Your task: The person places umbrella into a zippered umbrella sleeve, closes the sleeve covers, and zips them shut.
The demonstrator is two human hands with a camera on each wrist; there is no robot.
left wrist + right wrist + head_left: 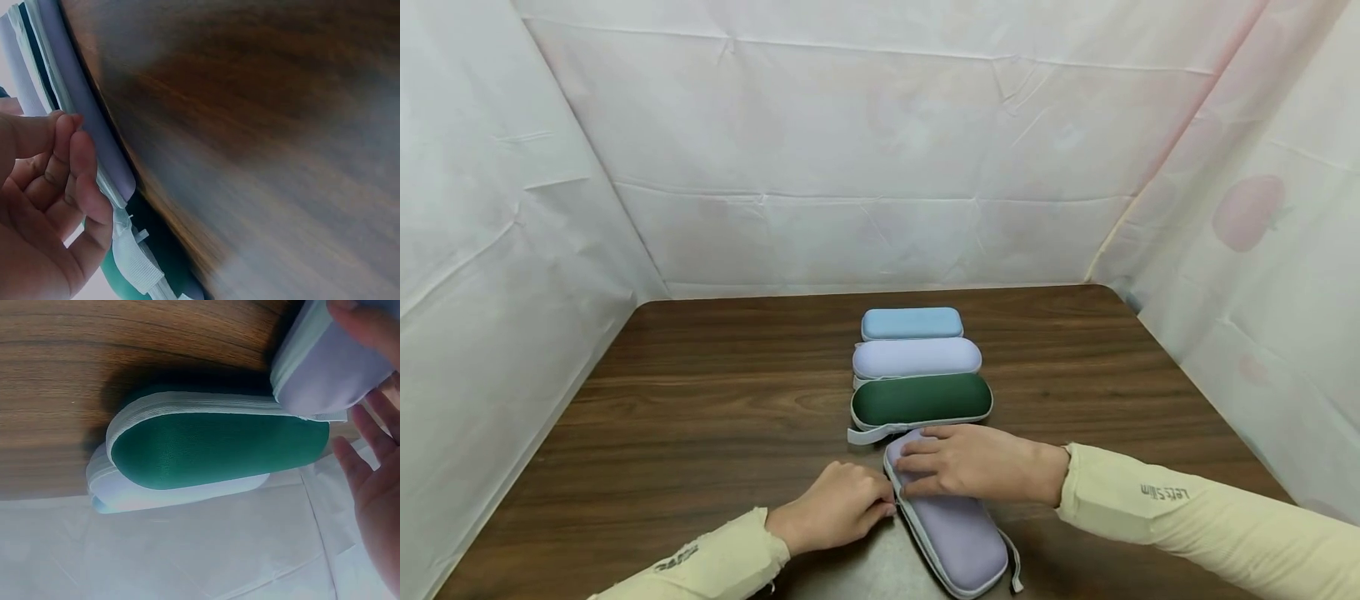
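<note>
A lilac zippered glasses case [962, 542] lies slanted at the table's near side, its wrist strap [1015, 562] at the near right end. My right hand [973, 462] rests across its far end, fingers stretched over the top toward the zipper edge. In the right wrist view the thumb [359, 325] lies against the case. At the case's left side, my left hand [838, 508] pinches at the zipper with thumb and forefinger; the zipper pull is hidden by the fingertips. The left wrist view shows a dark gap [39, 59] between the pale zipper tapes.
Behind stand a dark green case [925, 398] with a grey strap [876, 434], a pale lavender case [917, 357] and a light blue case [912, 322], in a row. The brown wooden table [715, 400] meets white sheeting [865, 150] at the back and sides.
</note>
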